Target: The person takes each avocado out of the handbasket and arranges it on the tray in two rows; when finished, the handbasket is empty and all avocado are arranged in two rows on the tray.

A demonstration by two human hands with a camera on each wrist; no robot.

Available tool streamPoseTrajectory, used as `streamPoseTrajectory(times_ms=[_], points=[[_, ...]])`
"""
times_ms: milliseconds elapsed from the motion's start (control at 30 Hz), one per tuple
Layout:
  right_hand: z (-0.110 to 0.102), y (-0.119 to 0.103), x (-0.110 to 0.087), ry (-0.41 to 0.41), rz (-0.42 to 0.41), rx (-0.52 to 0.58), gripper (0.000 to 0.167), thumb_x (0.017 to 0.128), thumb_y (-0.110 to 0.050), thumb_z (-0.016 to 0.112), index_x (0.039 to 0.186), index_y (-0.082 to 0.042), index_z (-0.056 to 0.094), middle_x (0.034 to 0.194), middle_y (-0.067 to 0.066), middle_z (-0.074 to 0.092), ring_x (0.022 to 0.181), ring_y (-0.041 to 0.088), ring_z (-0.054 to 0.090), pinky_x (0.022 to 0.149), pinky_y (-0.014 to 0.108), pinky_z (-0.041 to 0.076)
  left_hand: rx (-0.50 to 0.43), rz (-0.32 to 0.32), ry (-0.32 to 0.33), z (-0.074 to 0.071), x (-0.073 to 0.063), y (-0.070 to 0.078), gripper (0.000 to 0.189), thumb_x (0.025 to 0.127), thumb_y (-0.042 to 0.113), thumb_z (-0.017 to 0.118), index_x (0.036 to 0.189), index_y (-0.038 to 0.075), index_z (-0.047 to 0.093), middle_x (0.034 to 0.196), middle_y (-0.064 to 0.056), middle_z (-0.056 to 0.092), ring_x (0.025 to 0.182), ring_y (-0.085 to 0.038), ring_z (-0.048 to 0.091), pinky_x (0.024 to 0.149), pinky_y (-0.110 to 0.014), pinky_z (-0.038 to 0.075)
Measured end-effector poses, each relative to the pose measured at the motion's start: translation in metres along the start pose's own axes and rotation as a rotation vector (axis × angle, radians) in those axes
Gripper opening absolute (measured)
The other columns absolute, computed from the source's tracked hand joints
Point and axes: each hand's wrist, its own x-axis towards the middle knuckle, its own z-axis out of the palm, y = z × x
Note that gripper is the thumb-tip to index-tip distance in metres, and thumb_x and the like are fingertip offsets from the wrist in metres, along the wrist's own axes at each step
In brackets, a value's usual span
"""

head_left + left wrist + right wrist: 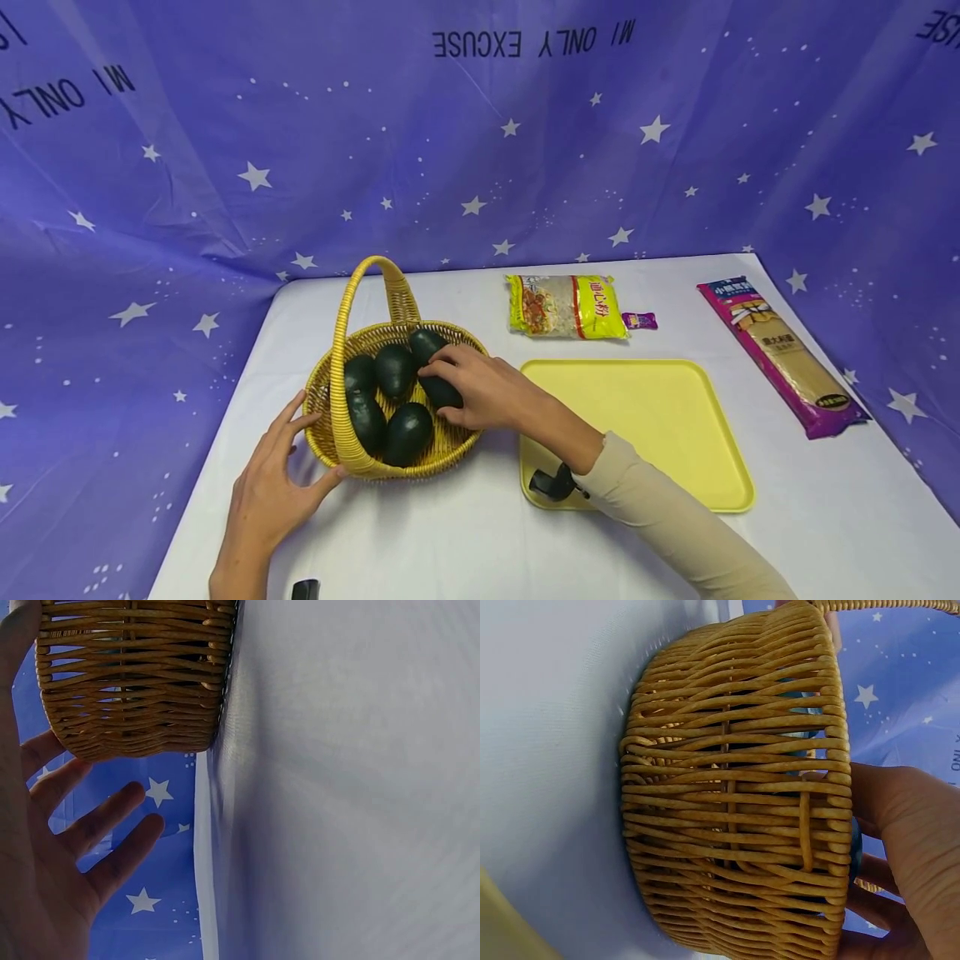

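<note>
A yellow wicker basket (442, 454) with a tall arched handle stands at the left of the table and holds several dark green avocados (394, 370). My right hand (483, 385) reaches over its right side, fingers and thumb around one avocado (438, 392) inside. In the right wrist view, the woven wall (735, 795) hides most of that avocado. My left hand (273, 479) steadies the basket's left side, thumb near the handle's foot. The left wrist view shows the left fingers (112, 817) spread and nearly straight, some touching the wicker wall (135, 697).
A yellow tray (637, 425) lies right of the basket, partly under my right forearm. Behind it are a yellow pasta packet (566, 307) and a small purple sachet (640, 321). A long purple spaghetti packet (783, 354) lies at far right. A starry blue curtain (480, 167) surrounds the table.
</note>
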Motion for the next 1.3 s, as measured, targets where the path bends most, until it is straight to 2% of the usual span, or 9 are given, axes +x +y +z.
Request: streamPoseTrajectory(times_ms=[200,433,500,600,733,833,1300], points=[[-0.004,0.001,-0.004,0.023,0.012,0.018,0.056,0.095,-0.032,0.084,0.146,-0.02,0.065,0.146,0.005,0.059,0.134,0.022,0.058,0.091,0.04,0.064,0.006,-0.001,-0.01,0.0,-0.001,-0.001,0.086,0.068,0.039,0.102,0.142,0.015,0.066,0.171,0.006,0.042,0.12,-0.027,0.065,0.086,-0.029,0.055],[-0.009,0.001,-0.01,0.073,0.01,0.03,0.056,0.095,-0.032,0.083,0.146,-0.02,0.065,0.146,0.005,0.059,0.134,0.022,0.058,0.093,0.041,0.063,0.016,-0.003,-0.01,0.001,-0.001,0.0,0.085,0.068,0.041,0.102,0.142,0.016,0.067,0.171,0.006,0.043,0.113,-0.027,0.067,0.082,-0.049,0.059],[-0.01,0.002,-0.011,0.085,0.006,0.037,0.056,0.095,-0.032,0.083,0.146,-0.02,0.066,0.147,0.005,0.059,0.134,0.023,0.058,0.096,0.041,0.062,0.018,-0.005,-0.014,0.001,-0.001,0.0,0.085,0.068,0.041,0.102,0.142,0.016,0.067,0.171,0.006,0.042,0.114,-0.026,0.067,0.082,-0.046,0.059],[-0.012,0.002,-0.013,0.099,0.005,0.046,0.056,0.095,-0.033,0.083,0.147,-0.02,0.065,0.147,0.005,0.059,0.135,0.023,0.058,0.098,0.041,0.062,0.019,-0.01,-0.016,0.0,-0.002,0.0,0.085,0.068,0.041,0.102,0.142,0.017,0.067,0.171,0.006,0.042,0.116,-0.027,0.066,0.084,-0.035,0.057],[-0.016,0.001,-0.015,0.115,0.01,0.05,0.057,0.095,-0.032,0.084,0.147,-0.019,0.065,0.147,0.005,0.059,0.134,0.024,0.059,0.095,0.041,0.062,0.006,-0.012,-0.012,0.0,-0.002,0.001,0.085,0.068,0.04,0.102,0.142,0.019,0.067,0.171,0.006,0.042,0.118,-0.028,0.066,0.086,-0.023,0.053],[-0.02,0.002,-0.016,0.125,0.015,0.046,0.057,0.094,-0.031,0.084,0.147,-0.019,0.065,0.147,0.005,0.06,0.133,0.024,0.059,0.094,0.04,0.062,-0.005,-0.011,-0.011,0.0,0.0,0.001,0.085,0.068,0.039,0.102,0.143,0.02,0.067,0.171,0.007,0.042,0.119,-0.028,0.066,0.087,-0.019,0.052],[-0.032,0.007,-0.024,0.19,0.045,0.046,0.057,0.092,-0.03,0.085,0.145,-0.018,0.066,0.144,0.005,0.062,0.13,0.022,0.061,0.1,0.039,0.06,-0.008,-0.018,-0.016,0.0,-0.001,0.0,0.088,0.067,0.041,0.103,0.145,0.022,0.065,0.171,0.005,0.043,0.121,-0.027,0.064,0.088,-0.019,0.051]])
